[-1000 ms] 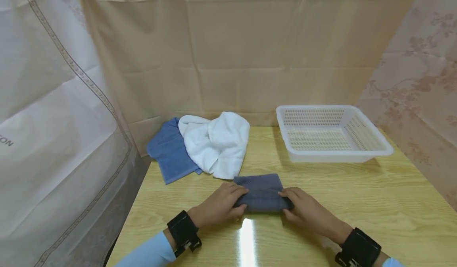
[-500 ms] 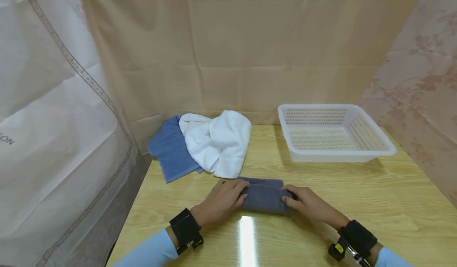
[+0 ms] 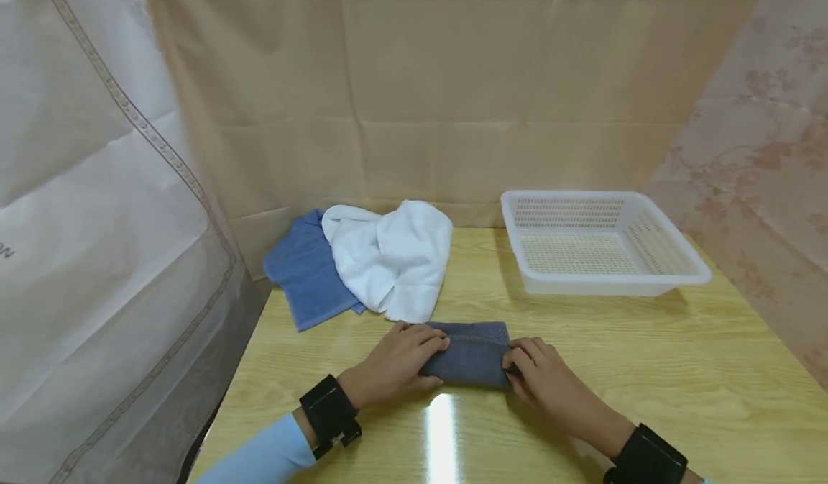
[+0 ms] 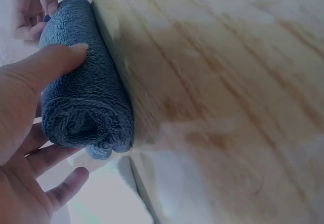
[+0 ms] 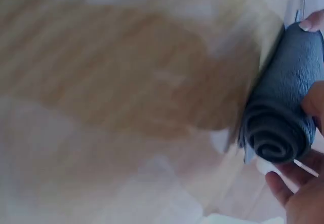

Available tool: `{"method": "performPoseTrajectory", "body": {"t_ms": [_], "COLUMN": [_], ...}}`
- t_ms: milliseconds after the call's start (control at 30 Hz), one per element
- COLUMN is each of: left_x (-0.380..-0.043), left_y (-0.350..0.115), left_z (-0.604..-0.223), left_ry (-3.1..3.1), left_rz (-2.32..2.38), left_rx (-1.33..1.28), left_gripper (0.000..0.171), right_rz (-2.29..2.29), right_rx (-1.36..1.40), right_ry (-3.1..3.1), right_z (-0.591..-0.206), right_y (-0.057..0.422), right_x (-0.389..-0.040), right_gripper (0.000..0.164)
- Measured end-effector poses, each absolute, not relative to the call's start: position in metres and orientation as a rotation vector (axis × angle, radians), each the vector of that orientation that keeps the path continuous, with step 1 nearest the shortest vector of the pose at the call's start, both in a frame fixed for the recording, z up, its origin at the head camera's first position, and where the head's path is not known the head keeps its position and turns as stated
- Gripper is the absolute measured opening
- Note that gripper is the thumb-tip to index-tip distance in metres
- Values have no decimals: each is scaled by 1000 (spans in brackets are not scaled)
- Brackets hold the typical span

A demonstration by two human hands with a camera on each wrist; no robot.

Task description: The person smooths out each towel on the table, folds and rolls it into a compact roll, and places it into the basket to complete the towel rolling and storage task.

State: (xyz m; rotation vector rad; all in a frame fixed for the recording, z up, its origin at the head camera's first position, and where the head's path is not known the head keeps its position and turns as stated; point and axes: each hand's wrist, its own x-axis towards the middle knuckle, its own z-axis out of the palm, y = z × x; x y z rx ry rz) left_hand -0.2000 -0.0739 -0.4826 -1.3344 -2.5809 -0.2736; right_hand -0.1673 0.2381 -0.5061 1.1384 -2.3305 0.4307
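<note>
A dark blue-grey towel (image 3: 472, 363), partly rolled up, lies crosswise on the table in the head view. A short flat strip extends from its far side. My left hand (image 3: 396, 363) grips the left end, thumb on the near side and fingers over the top. At the right end, my right hand (image 3: 550, 385) holds the roll with bent fingers. The left wrist view shows the spiral end of the towel roll (image 4: 88, 97) between thumb and fingers. A tighter coil shows on the towel (image 5: 278, 127) in the right wrist view, the thumb against its side.
Behind my left hand lie a crumpled white towel (image 3: 394, 257) and a blue towel (image 3: 313, 275), the white one overlapping the blue. A white perforated plastic basket (image 3: 614, 278) stands at the back right of the wooden table (image 3: 698, 390). A beige cloth (image 3: 446, 96) hangs behind.
The flat strip beyond the roll is shorter than a second ago. Since half a second ago the roll and both hands have shifted slightly left, and my right fingers bend more at its end.
</note>
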Motion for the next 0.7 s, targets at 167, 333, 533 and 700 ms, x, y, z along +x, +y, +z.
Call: {"method": "performPoseTrajectory", "body": {"t_ms": [167, 333, 533, 700], "left_x": [-201, -202, -206, -211], "left_y": [-74, -74, -75, -77], "left_z": [-485, -486, -486, -486], "left_ry": [-2595, -2615, -2678, -2720], "left_rz": [-347, -403, -539, -714], "left_rx": [-1352, -1353, -1349, -1410], "left_gripper": [56, 54, 51, 48], "right_rz": [506, 398, 374, 608], "right_rx": [1181, 1177, 1164, 1097], "right_ry": [-2432, -2445, -2527, -2615], "right_z": [-500, -496, -498, -500], "right_y": [244, 245, 246, 247], "right_x": [-161, -159, -159, -162], "right_gripper": [24, 47, 65, 58]}}
